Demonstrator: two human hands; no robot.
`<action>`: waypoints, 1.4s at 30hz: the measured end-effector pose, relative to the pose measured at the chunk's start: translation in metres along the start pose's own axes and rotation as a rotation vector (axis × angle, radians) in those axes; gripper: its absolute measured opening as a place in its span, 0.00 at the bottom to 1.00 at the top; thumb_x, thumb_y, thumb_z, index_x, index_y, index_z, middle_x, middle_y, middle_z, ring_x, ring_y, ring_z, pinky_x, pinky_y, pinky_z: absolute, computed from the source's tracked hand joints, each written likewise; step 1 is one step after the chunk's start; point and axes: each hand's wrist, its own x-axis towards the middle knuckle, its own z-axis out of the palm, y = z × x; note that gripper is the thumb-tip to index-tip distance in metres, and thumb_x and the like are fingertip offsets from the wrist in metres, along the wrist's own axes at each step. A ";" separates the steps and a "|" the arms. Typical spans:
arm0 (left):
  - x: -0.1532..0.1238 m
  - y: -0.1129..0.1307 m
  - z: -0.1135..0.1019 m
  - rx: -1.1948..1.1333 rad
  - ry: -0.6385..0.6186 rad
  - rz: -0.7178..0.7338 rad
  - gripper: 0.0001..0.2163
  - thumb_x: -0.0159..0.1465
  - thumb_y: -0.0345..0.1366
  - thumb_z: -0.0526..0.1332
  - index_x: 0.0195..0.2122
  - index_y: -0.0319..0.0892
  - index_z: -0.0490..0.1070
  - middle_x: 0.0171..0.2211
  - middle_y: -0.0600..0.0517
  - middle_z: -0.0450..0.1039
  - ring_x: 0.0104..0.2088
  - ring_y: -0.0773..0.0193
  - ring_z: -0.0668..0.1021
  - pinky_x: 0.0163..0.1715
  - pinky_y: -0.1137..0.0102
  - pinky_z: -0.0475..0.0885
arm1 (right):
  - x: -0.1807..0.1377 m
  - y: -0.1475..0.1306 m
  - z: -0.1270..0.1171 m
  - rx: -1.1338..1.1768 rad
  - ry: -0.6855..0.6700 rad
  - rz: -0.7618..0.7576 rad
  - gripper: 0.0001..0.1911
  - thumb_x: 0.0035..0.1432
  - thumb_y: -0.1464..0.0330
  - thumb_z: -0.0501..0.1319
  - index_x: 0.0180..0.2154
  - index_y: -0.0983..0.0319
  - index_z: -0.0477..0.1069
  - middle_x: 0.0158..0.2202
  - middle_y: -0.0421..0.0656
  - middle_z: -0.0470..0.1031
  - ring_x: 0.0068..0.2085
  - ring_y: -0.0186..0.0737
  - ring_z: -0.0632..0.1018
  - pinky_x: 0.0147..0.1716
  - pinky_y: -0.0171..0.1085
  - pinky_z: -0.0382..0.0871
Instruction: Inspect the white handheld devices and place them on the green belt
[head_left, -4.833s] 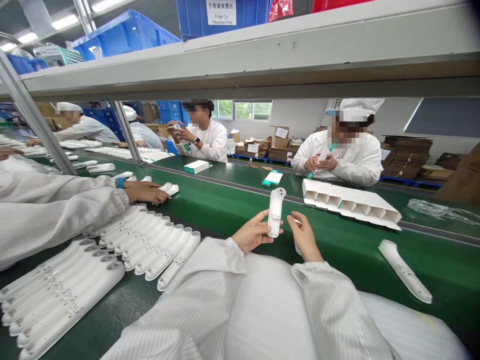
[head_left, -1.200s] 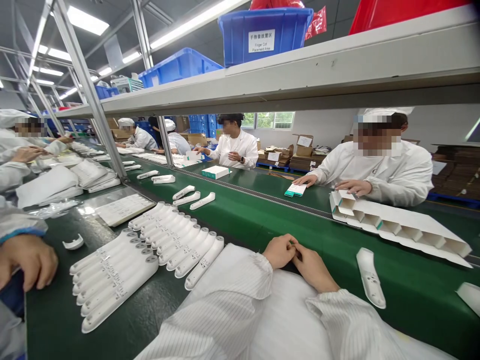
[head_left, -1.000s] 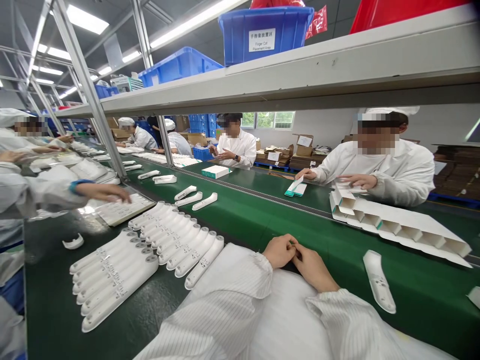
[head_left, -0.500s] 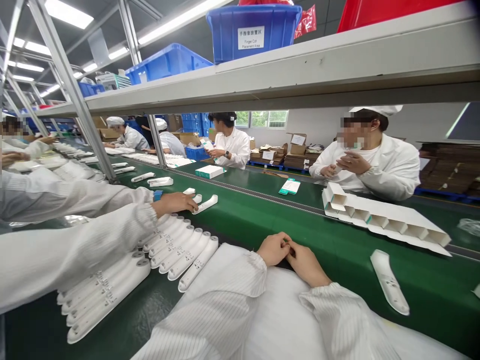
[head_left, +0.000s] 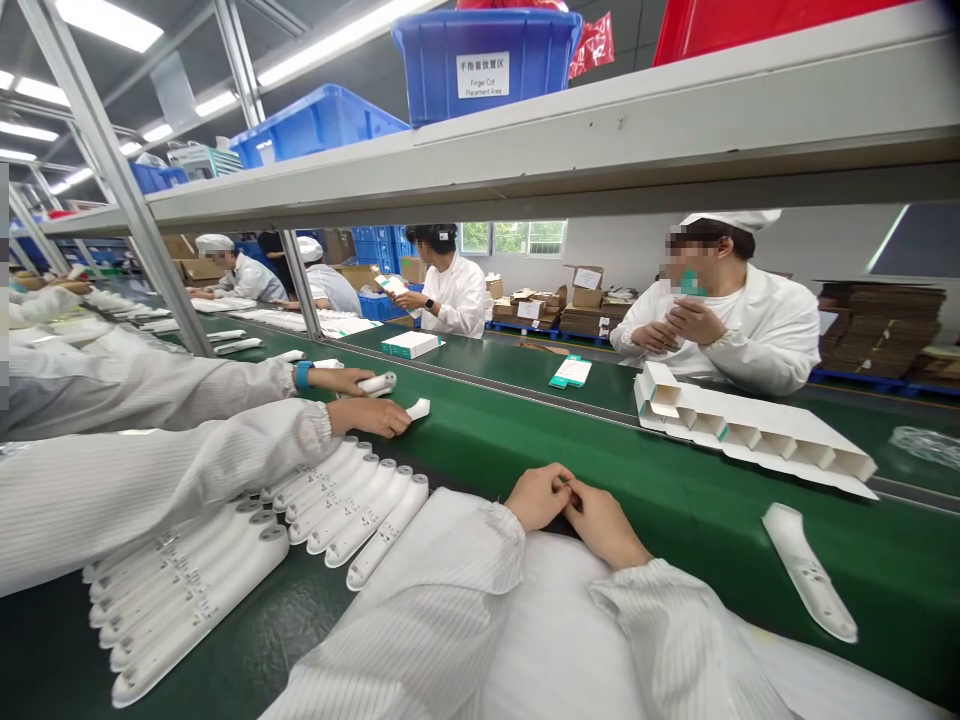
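The left hand and right hand meet knuckle to knuckle at the near edge of the belt. Both are curled shut, thumbs and forefingers pinched together. A dark bit shows right where the fingertips join; what it is, and which hand grips it, I cannot tell. Both forearms lie on a white pad just behind the hands.

This looks like fine fingertip work. It goes best with the wrists braced on the pad as they are, the pinch kept low and close to the body, and the elbows held in so the sleeves stay off the parts on either side.

To the left of the hands, near the left sleeve, lies a row of casings, packed side by side. To the right, apart from the hands, a single casing lies flat on the belt.

Farther left, a co-worker's hands reach in over the belt. One holds a casing piece and the other a white casing.

Beyond the hands and to the right, across the belt, sits a line of open cartons, with a teal box beside it.
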 end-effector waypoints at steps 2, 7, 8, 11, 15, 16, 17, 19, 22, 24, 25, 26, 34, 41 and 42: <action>0.000 0.001 0.000 0.003 0.000 -0.003 0.12 0.54 0.29 0.53 0.38 0.42 0.70 0.28 0.54 0.74 0.33 0.66 0.74 0.35 0.74 0.67 | 0.000 0.000 0.000 -0.003 -0.001 0.001 0.18 0.56 0.70 0.51 0.47 0.62 0.70 0.37 0.47 0.77 0.38 0.43 0.76 0.34 0.34 0.61; -0.001 0.001 0.000 0.035 -0.012 -0.010 0.13 0.54 0.29 0.53 0.40 0.42 0.70 0.28 0.55 0.74 0.33 0.67 0.74 0.35 0.74 0.67 | -0.001 -0.001 -0.002 -0.021 -0.004 0.001 0.15 0.55 0.70 0.52 0.44 0.61 0.71 0.37 0.47 0.77 0.38 0.42 0.76 0.33 0.34 0.60; -0.001 0.001 0.000 0.040 -0.013 -0.012 0.13 0.54 0.29 0.53 0.40 0.42 0.70 0.28 0.55 0.74 0.33 0.67 0.74 0.35 0.74 0.67 | -0.001 -0.002 -0.002 -0.023 -0.002 0.000 0.15 0.55 0.70 0.52 0.43 0.61 0.71 0.37 0.47 0.77 0.37 0.42 0.76 0.32 0.34 0.60; -0.001 0.001 0.001 0.058 -0.016 -0.014 0.13 0.54 0.29 0.53 0.40 0.42 0.70 0.29 0.55 0.74 0.33 0.67 0.74 0.35 0.74 0.67 | -0.001 -0.001 -0.002 -0.019 -0.001 -0.006 0.12 0.55 0.70 0.52 0.39 0.61 0.71 0.36 0.46 0.77 0.36 0.42 0.76 0.31 0.34 0.60; -0.001 0.000 0.001 0.067 -0.022 -0.014 0.13 0.54 0.30 0.53 0.40 0.42 0.70 0.29 0.55 0.75 0.33 0.67 0.74 0.35 0.74 0.67 | -0.001 0.000 -0.001 0.005 -0.014 -0.005 0.10 0.56 0.69 0.51 0.36 0.60 0.71 0.34 0.45 0.77 0.35 0.42 0.76 0.30 0.34 0.59; -0.001 0.000 0.001 0.067 -0.023 -0.015 0.13 0.54 0.30 0.53 0.41 0.42 0.69 0.29 0.55 0.75 0.33 0.67 0.74 0.35 0.74 0.67 | -0.001 -0.001 -0.001 0.011 -0.016 -0.004 0.10 0.56 0.69 0.51 0.35 0.60 0.71 0.34 0.46 0.77 0.34 0.42 0.76 0.30 0.34 0.60; -0.001 0.000 0.002 0.067 -0.022 -0.016 0.13 0.54 0.30 0.53 0.41 0.42 0.69 0.29 0.55 0.75 0.33 0.67 0.74 0.35 0.73 0.67 | -0.001 -0.001 -0.001 0.017 -0.018 -0.004 0.11 0.56 0.69 0.51 0.35 0.60 0.71 0.34 0.46 0.77 0.34 0.42 0.76 0.30 0.34 0.60; -0.001 -0.001 0.002 0.069 -0.018 -0.013 0.13 0.54 0.31 0.53 0.41 0.42 0.69 0.29 0.55 0.75 0.33 0.67 0.74 0.36 0.73 0.67 | -0.002 -0.001 -0.001 0.026 -0.020 -0.006 0.11 0.56 0.69 0.50 0.35 0.61 0.70 0.34 0.46 0.77 0.35 0.42 0.76 0.30 0.34 0.60; -0.002 0.000 0.002 0.071 -0.010 -0.010 0.13 0.54 0.31 0.53 0.40 0.42 0.70 0.29 0.55 0.74 0.33 0.67 0.74 0.36 0.73 0.67 | -0.002 -0.001 -0.002 0.027 -0.022 -0.008 0.11 0.56 0.69 0.50 0.36 0.61 0.70 0.34 0.46 0.77 0.35 0.43 0.76 0.31 0.35 0.60; -0.003 0.001 0.001 0.071 -0.012 -0.009 0.13 0.54 0.30 0.53 0.40 0.43 0.70 0.29 0.55 0.74 0.33 0.67 0.74 0.36 0.73 0.67 | -0.002 0.000 -0.001 0.024 -0.018 -0.008 0.12 0.55 0.69 0.51 0.38 0.60 0.71 0.34 0.46 0.77 0.36 0.44 0.76 0.31 0.35 0.60; -0.003 0.002 0.001 0.071 -0.014 -0.008 0.13 0.54 0.30 0.53 0.40 0.42 0.70 0.28 0.55 0.74 0.33 0.67 0.74 0.36 0.73 0.67 | -0.002 0.000 -0.001 0.026 -0.015 -0.011 0.12 0.55 0.69 0.51 0.38 0.60 0.71 0.34 0.46 0.77 0.36 0.44 0.76 0.32 0.35 0.61; -0.003 0.002 0.001 0.070 -0.015 -0.008 0.13 0.54 0.30 0.53 0.40 0.42 0.70 0.28 0.55 0.74 0.33 0.67 0.74 0.35 0.73 0.67 | -0.001 0.001 0.000 0.032 -0.011 -0.015 0.12 0.55 0.69 0.51 0.38 0.60 0.71 0.35 0.46 0.77 0.37 0.44 0.76 0.32 0.35 0.61; -0.004 0.001 0.001 0.058 -0.029 -0.026 0.15 0.55 0.32 0.53 0.43 0.43 0.69 0.32 0.54 0.75 0.34 0.67 0.74 0.35 0.74 0.68 | -0.002 0.006 -0.002 0.118 -0.005 -0.020 0.12 0.54 0.67 0.51 0.35 0.58 0.72 0.31 0.44 0.76 0.34 0.42 0.76 0.31 0.34 0.61; -0.009 0.005 0.000 0.145 -0.143 -0.062 0.15 0.57 0.37 0.53 0.44 0.45 0.68 0.33 0.54 0.75 0.33 0.65 0.75 0.34 0.72 0.68 | -0.004 0.018 -0.012 0.187 -0.172 0.048 0.11 0.52 0.63 0.51 0.31 0.57 0.71 0.30 0.42 0.76 0.33 0.42 0.75 0.30 0.35 0.61; -0.009 0.005 0.000 0.154 -0.151 -0.061 0.15 0.57 0.38 0.53 0.45 0.45 0.68 0.33 0.54 0.75 0.34 0.65 0.75 0.34 0.72 0.68 | -0.003 0.019 -0.011 0.171 -0.165 0.055 0.11 0.53 0.63 0.51 0.30 0.57 0.71 0.31 0.41 0.76 0.33 0.42 0.75 0.30 0.35 0.61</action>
